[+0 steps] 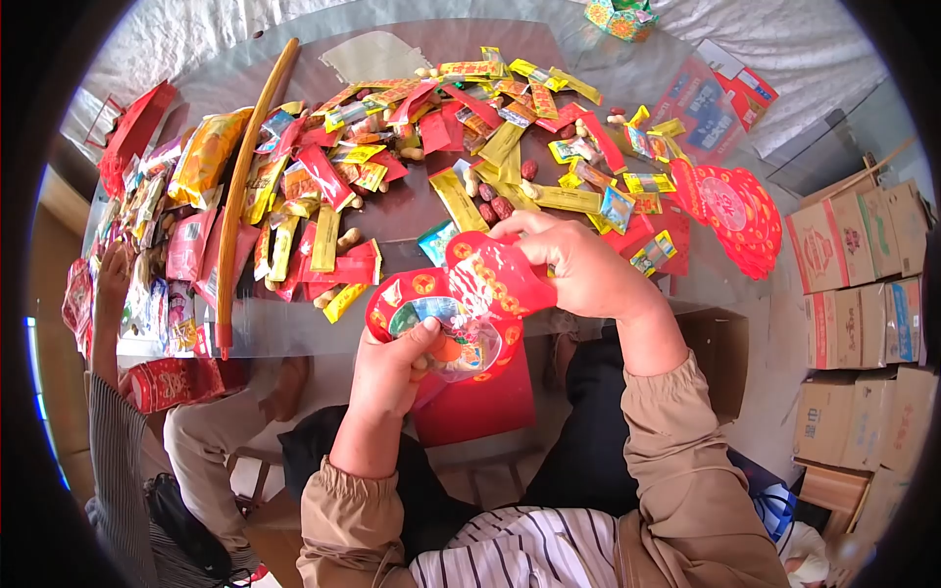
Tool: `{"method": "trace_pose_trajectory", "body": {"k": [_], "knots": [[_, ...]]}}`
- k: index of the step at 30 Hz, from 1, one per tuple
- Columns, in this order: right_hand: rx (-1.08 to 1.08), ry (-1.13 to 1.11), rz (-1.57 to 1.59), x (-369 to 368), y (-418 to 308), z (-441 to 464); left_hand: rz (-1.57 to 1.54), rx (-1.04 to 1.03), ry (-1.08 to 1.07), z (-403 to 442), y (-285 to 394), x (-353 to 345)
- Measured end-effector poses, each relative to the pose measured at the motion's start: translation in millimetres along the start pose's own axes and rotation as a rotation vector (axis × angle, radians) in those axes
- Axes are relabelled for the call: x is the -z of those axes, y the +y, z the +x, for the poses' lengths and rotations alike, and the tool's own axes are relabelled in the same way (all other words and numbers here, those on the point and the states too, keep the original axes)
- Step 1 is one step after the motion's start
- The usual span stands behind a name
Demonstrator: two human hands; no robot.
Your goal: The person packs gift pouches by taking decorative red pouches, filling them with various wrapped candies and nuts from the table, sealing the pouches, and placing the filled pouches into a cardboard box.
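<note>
A red printed pouch [495, 284] with gold patterns and a clear window is held between both hands above the table's near edge. Small wrapped items show through its window. My left hand [392, 367] grips the lower left side, its thumb across the window. At the pouch's upper right, my right hand [578, 260] pinches the red top flap. Just beyond the hands lie wrapped snacks [456, 201], red dates [502, 208], peanuts and red packets [319, 176] spread over the glass table.
A wooden rod [250, 176] divides the snacks from another pile at left, where a co-worker's hand [113, 279] rests. A stack of red pouches [730, 211] lies at the table's right. Cardboard boxes [853, 314] stand farther right; a red box [475, 397] is below the hands.
</note>
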State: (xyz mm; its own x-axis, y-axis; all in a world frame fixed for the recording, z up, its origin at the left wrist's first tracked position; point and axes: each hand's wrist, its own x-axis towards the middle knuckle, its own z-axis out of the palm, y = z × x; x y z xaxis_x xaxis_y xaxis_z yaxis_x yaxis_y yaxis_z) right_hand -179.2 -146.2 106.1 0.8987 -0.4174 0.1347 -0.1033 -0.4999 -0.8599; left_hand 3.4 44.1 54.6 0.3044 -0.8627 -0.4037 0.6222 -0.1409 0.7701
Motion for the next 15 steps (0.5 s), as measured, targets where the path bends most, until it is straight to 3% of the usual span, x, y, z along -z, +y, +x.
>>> {"method": "trace_pose_trajectory", "body": {"k": [4,15], "knots": [[-0.004,-0.105,-0.045,5.5,4.5,-3.6,0.011,0.002,-0.018,-0.3,-0.7,-1.1],[0.055,-0.072,0.014,0.5,9.4,-0.1,0.004,0.005,-0.022,1.4,-0.3,0.1]]}}
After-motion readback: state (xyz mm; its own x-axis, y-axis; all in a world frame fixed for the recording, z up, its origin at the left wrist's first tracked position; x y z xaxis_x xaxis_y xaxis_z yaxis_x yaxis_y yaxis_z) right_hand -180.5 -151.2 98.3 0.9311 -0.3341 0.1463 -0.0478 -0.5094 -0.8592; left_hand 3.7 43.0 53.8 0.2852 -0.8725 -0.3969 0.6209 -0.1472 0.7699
